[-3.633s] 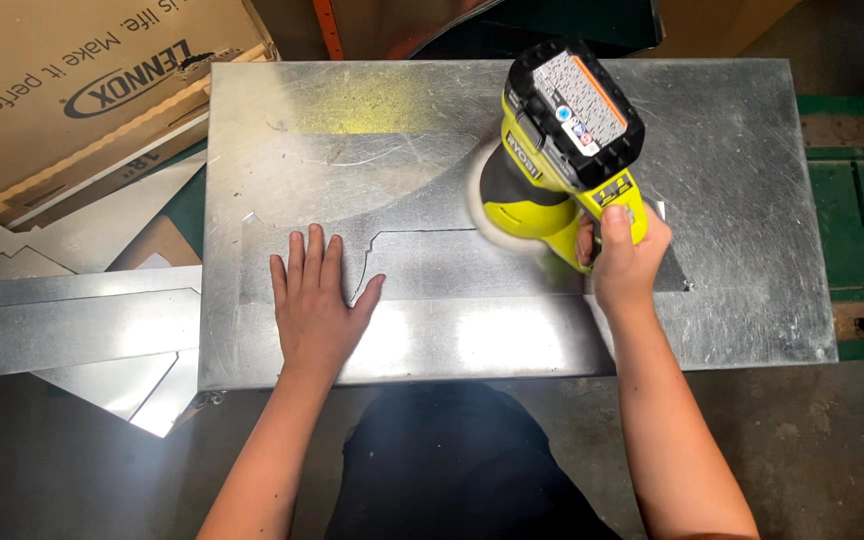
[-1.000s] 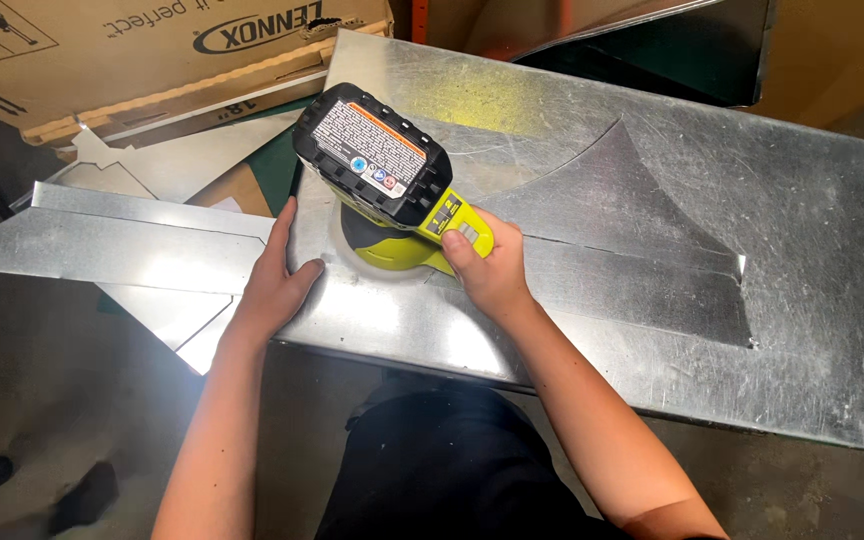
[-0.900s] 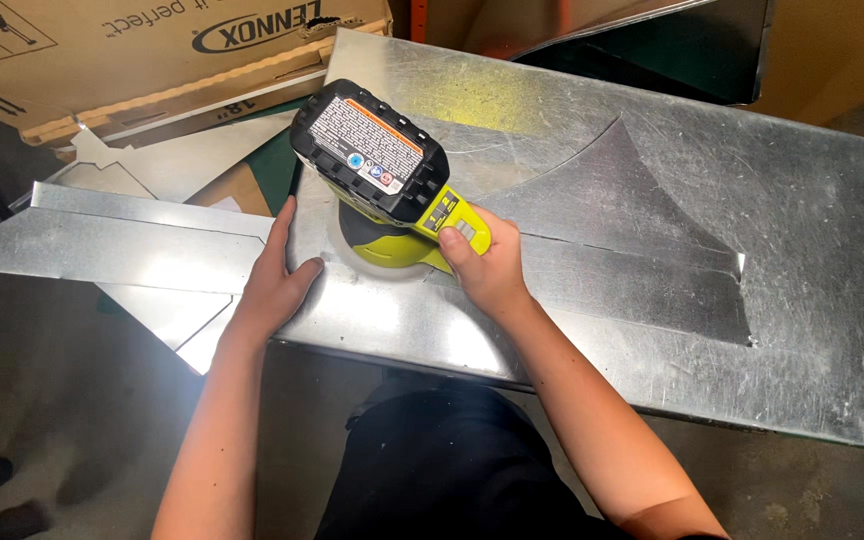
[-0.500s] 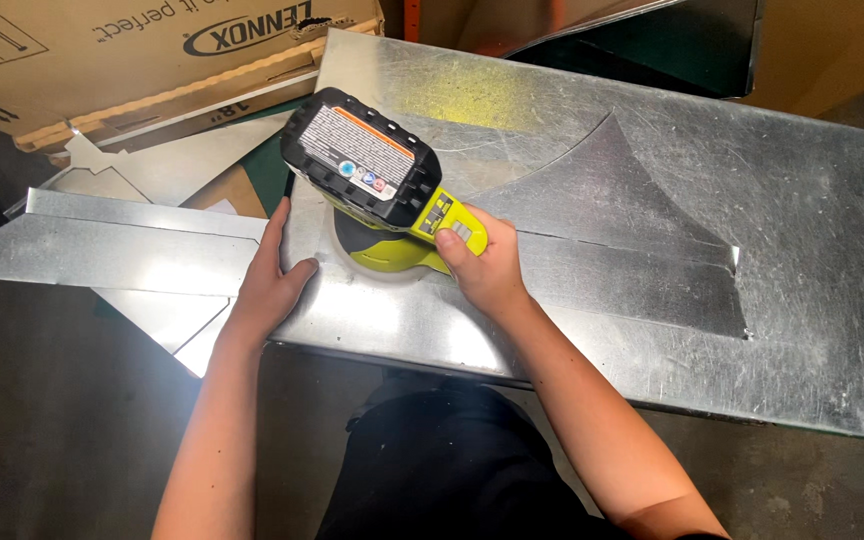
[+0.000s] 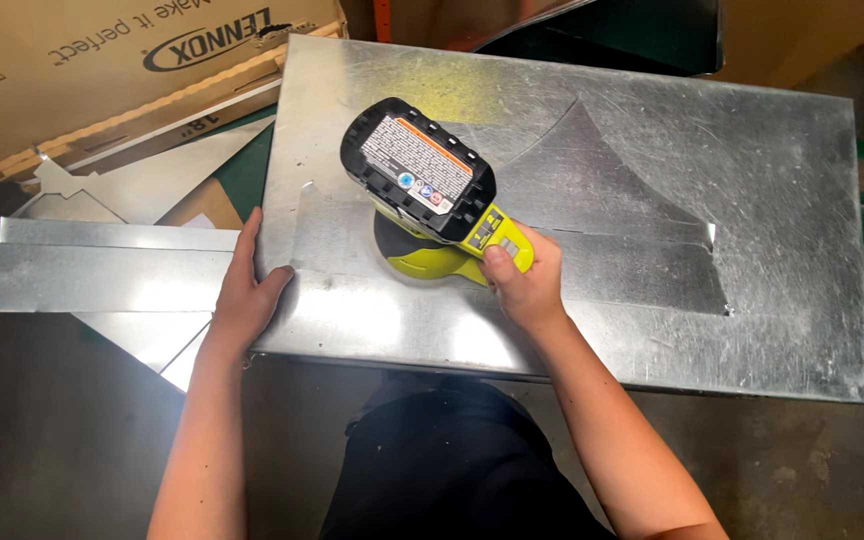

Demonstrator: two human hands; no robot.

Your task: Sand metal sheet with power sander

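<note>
The right hand (image 5: 520, 285) is clamped on the handle of a lime-green sander (image 5: 432, 215), which sits pad-down left of centre on the scratched galvanised sheet (image 5: 752, 180), its long axis running diagonally, black battery toward the sheet's far-left corner. The left hand (image 5: 247, 290) grips the sheet's left edge, fingers together, thumb on top.

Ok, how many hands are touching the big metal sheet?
1: the left hand grips the big metal sheet at its left edge. The right hand holds the sander instead.
</note>
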